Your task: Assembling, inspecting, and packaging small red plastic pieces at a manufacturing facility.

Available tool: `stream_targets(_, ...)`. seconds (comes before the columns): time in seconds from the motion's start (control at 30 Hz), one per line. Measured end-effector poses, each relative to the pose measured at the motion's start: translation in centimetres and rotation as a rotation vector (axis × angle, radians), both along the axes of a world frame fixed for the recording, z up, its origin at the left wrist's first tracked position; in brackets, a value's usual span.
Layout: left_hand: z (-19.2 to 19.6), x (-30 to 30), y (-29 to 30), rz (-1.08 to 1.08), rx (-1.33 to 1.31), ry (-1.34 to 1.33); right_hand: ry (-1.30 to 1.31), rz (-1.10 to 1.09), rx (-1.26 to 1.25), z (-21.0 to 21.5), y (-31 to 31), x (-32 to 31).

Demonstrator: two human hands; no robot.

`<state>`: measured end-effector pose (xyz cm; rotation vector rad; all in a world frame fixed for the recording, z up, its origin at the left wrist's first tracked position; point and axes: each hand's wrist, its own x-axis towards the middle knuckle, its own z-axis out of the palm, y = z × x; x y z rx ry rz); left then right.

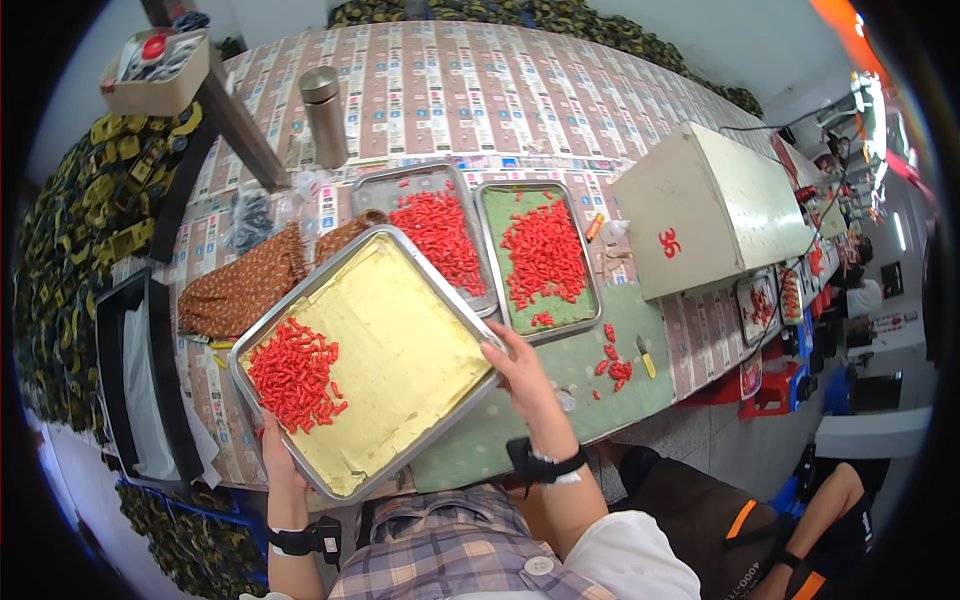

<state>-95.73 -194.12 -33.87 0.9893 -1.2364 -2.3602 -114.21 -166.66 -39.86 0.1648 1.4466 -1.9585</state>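
A metal tray with a yellow lining is tilted in front of me, held between my two hands. A heap of small red pieces lies at its left end. My left hand grips the near left edge, its fingers mostly hidden by the tray. At the right corner, my right hand is closed on the rim, thumb on top. Beyond it rest a grey metal tray and a green-lined metal tray, each with more red pieces on it.
Loose red pieces and a yellow-handled knife lie on the green mat. A large pale box stands right, a steel flask far left. Brown patterned cloth and a black bin are left. Another person's arm shows lower right.
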Motion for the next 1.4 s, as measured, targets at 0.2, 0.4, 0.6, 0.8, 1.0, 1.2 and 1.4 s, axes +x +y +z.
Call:
stream_targets(0.2,-0.3,-6.1,6.8,-0.168,-0.002,-0.106,-0.274,-0.328,-0.35,1.1,2.3,6.6)
stream_targets(0.4,-1.9,-8.5,12.3,-0.548,0.073,-0.03,-0.161,-0.779,-0.244,-0.1,9.6,5.6)
stream_targets(0.6,-1.3,-5.8,10.9,-0.712,0.091,-0.074,-0.043,-0.97,-0.044,0.4,14.4,3.1)
stream_targets(0.8,-1.1,-2.3,6.5,-0.567,0.061,-0.107,0.005,-1.019,0.078,-0.5,16.8,0.0)
stream_targets(1.0,-0.2,-0.8,3.6,-0.424,0.004,-0.128,0.034,-1.007,0.287,0.5,16.5,-2.2)
stream_targets(1.2,-0.1,-0.3,2.8,-0.364,0.0,-0.135,0.283,-1.069,0.39,-1.3,16.9,-3.8)
stream_targets(1.4,-1.1,0.2,2.8,-0.37,0.022,-0.16,0.506,-0.943,1.106,3.1,13.4,-4.6)
